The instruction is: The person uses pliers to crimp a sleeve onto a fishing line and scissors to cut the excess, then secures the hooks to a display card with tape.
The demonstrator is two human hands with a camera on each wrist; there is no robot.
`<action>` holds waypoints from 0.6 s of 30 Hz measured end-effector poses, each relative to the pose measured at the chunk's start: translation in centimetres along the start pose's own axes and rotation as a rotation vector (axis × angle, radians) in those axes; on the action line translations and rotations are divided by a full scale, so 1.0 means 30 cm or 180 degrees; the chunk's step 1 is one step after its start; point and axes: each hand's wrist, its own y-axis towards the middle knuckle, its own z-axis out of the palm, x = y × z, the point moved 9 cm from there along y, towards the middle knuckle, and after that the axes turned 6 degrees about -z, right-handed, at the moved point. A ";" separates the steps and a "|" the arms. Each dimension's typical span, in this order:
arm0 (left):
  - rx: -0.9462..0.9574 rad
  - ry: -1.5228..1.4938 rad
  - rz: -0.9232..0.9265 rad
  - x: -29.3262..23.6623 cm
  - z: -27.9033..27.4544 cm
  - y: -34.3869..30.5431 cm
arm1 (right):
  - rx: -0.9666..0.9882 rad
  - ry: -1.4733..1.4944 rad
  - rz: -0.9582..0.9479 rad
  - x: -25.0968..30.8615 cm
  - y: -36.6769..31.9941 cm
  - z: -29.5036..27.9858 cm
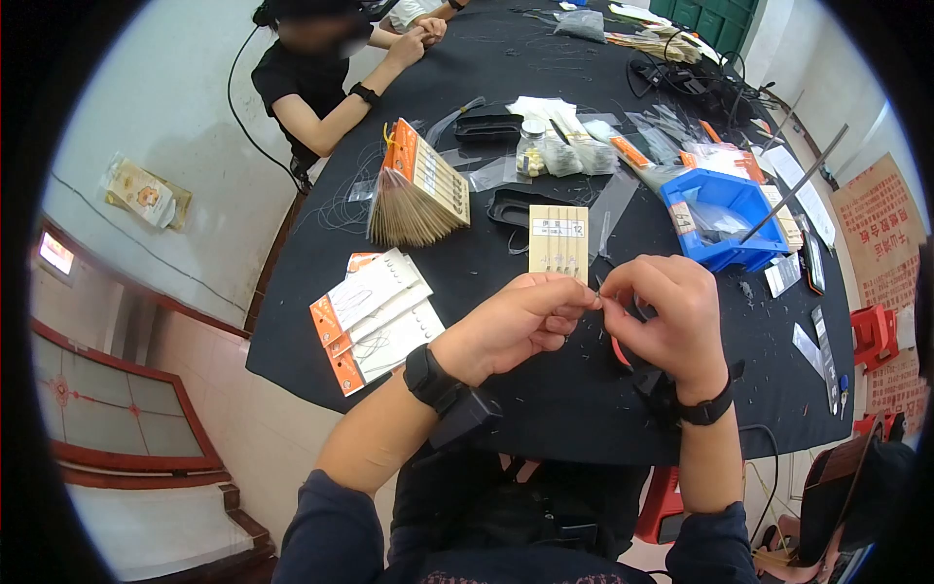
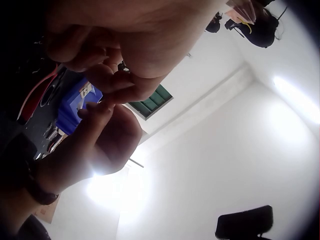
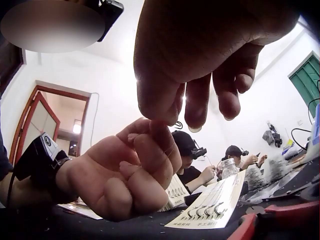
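My left hand (image 1: 516, 326) and right hand (image 1: 671, 316) meet fingertip to fingertip over the near part of the table. Thumb and forefinger of each pinch a thin line, too fine to make out clearly. From the right wrist view, the right hand (image 3: 210, 55) is above and the left hand (image 3: 132, 172) below, its other fingers curled in. Just beyond the fingertips is a pale card (image 1: 559, 229) printed with 12; in the right wrist view a row of fishing hooks shows along the card (image 3: 210, 202). A red-handled tool (image 1: 621, 353) lies partly hidden beneath the right hand.
White-and-orange cards (image 1: 375, 316) lie overlapped at left, behind them a fanned stack of hook cards (image 1: 423, 195). A blue bin (image 1: 725, 255) stands at right, a lidded jar (image 1: 531, 146) and bags at the back. Another person (image 1: 321, 97) sits at the far left side.
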 end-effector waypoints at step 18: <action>0.0075 0.0203 -0.0249 0.030 -0.021 0.007 | 0.0209 0.0077 -0.0149 0.011 -0.001 0.021</action>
